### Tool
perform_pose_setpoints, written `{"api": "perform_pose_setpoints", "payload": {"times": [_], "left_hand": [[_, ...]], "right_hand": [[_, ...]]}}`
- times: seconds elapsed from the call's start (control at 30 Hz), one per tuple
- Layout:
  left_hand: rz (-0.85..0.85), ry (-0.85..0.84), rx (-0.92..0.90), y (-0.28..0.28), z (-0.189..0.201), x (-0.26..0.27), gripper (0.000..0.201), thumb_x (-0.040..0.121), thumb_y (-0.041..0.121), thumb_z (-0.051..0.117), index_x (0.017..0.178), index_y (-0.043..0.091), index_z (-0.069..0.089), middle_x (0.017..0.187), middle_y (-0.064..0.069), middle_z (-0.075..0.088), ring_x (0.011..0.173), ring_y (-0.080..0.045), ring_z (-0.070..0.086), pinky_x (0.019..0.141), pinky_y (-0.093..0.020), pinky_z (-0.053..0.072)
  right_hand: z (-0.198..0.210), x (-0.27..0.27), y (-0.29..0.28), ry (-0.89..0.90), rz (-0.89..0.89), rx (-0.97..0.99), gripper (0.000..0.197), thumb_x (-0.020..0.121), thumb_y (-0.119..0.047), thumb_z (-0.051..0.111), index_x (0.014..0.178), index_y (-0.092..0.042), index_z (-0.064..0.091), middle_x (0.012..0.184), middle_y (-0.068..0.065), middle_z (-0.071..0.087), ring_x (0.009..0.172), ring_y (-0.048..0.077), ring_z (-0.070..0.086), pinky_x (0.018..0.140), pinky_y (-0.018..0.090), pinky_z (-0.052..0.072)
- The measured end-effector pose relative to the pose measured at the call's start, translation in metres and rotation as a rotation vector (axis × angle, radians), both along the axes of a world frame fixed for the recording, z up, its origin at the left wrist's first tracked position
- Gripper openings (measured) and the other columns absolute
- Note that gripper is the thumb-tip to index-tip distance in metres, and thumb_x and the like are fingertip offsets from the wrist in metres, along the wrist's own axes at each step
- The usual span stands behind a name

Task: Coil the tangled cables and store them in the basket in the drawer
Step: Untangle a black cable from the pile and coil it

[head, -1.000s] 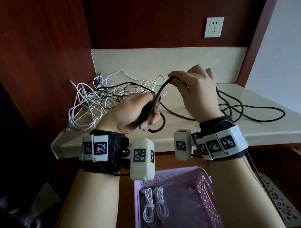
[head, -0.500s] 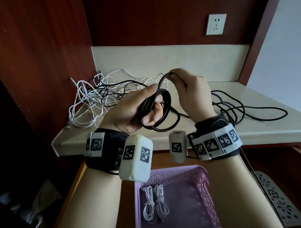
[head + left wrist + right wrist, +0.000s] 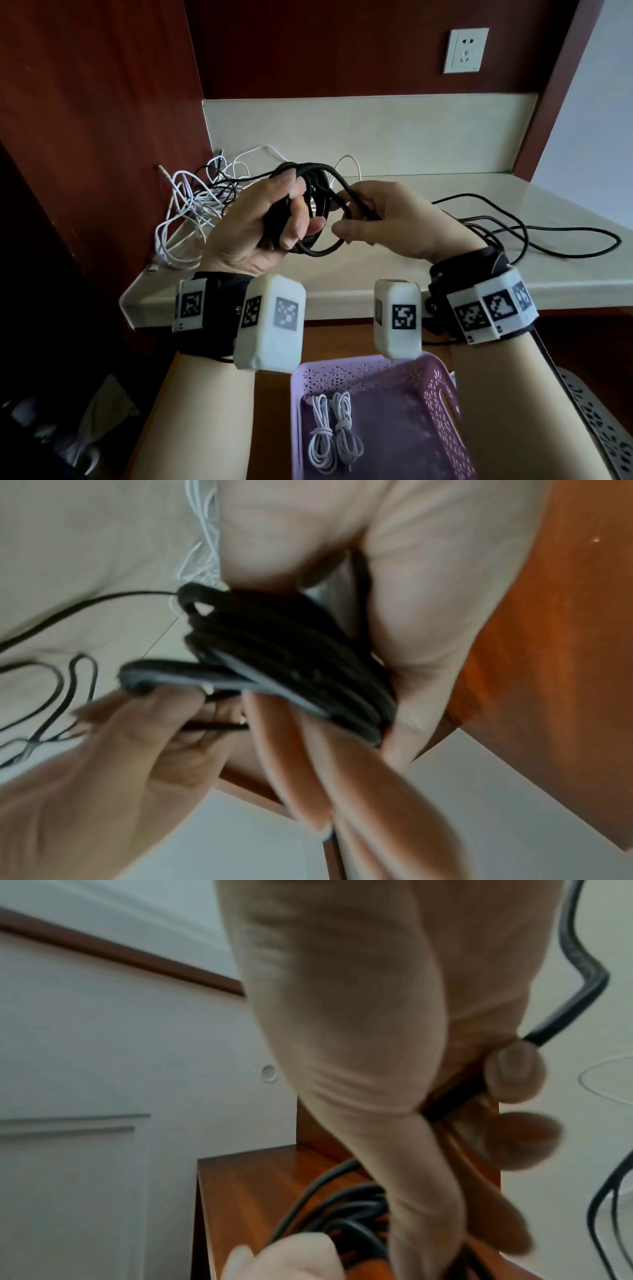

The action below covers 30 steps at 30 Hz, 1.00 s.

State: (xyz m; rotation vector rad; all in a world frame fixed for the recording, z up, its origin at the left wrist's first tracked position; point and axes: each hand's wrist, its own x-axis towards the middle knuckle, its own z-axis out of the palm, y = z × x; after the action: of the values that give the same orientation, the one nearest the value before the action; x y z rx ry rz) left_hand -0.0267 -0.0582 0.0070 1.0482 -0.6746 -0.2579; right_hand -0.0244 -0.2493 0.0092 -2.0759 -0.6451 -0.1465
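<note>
My left hand [image 3: 274, 219] grips several loops of a black cable [image 3: 320, 205] above the counter's front edge; the same bundle of black cable [image 3: 291, 664] fills the left wrist view. Just right of the coil, my right hand [image 3: 373, 219] pinches a strand of that black cable [image 3: 455, 1096]. The cable's loose length [image 3: 534, 233] trails rightwards over the counter. A tangle of white cables [image 3: 195, 209] with thin black ones lies at the counter's back left. Below, a purple basket [image 3: 442, 404] in the open drawer holds two coiled white cables [image 3: 334, 435].
The beige counter [image 3: 411, 267] sits in a dark red wooden niche with a wall socket [image 3: 466, 49] above. A white perforated tray [image 3: 603, 428] shows at the lower right, beside the drawer.
The coil in my left hand has gained loops and rose a little. My right hand came down from above the coil to its right side, bringing the cable along.
</note>
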Motion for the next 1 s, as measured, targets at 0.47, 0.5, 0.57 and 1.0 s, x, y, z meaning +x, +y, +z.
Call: {"api": "perform_pose_setpoints", "payload": {"times": [0.47,0.5,0.57,1.0], "left_hand": [[-0.216,0.346,-0.225,0.025,0.007,0.004,0.026,0.101,0.013,0.043,0.095,-0.01,0.053,0.071,-0.029,0.063,0.061,-0.036,0.066,0.077,-0.04,0.055],[-0.195,0.345,-0.191,0.025,0.004,0.002,0.028,0.101,0.014,0.042,0.097,-0.011,0.053,0.072,-0.029,0.063,0.063,-0.036,0.066,0.077,-0.041,0.055],[-0.166,0.323,-0.151,0.023,-0.003,-0.002,0.031,0.102,0.016,0.039,0.1,-0.012,0.052,0.075,-0.028,0.065,0.064,-0.034,0.067,0.077,-0.04,0.055],[-0.372,0.165,0.074,-0.011,-0.004,0.002,0.017,0.076,0.033,0.068,0.074,0.016,0.07,0.053,0.003,0.062,0.045,-0.002,0.059,0.06,-0.015,0.054]], "right_hand": [[0.0,0.002,0.007,-0.116,0.065,0.286,0.03,0.079,-0.024,0.072,0.101,-0.009,0.058,0.058,-0.015,0.054,0.056,0.0,0.044,0.057,0.012,0.035],[0.0,0.004,0.006,-0.168,0.021,0.333,0.019,0.083,-0.022,0.069,0.096,-0.011,0.061,0.058,-0.014,0.057,0.057,0.001,0.045,0.058,0.012,0.035],[0.001,0.006,0.005,-0.296,-0.124,0.384,0.004,0.088,-0.015,0.064,0.087,-0.012,0.066,0.053,-0.017,0.054,0.053,-0.001,0.043,0.056,0.01,0.032],[0.003,0.013,0.005,-0.393,-0.372,0.67,0.011,0.089,-0.012,0.063,0.084,-0.003,0.068,0.043,-0.019,0.045,0.048,0.0,0.036,0.052,0.013,0.03]]}}
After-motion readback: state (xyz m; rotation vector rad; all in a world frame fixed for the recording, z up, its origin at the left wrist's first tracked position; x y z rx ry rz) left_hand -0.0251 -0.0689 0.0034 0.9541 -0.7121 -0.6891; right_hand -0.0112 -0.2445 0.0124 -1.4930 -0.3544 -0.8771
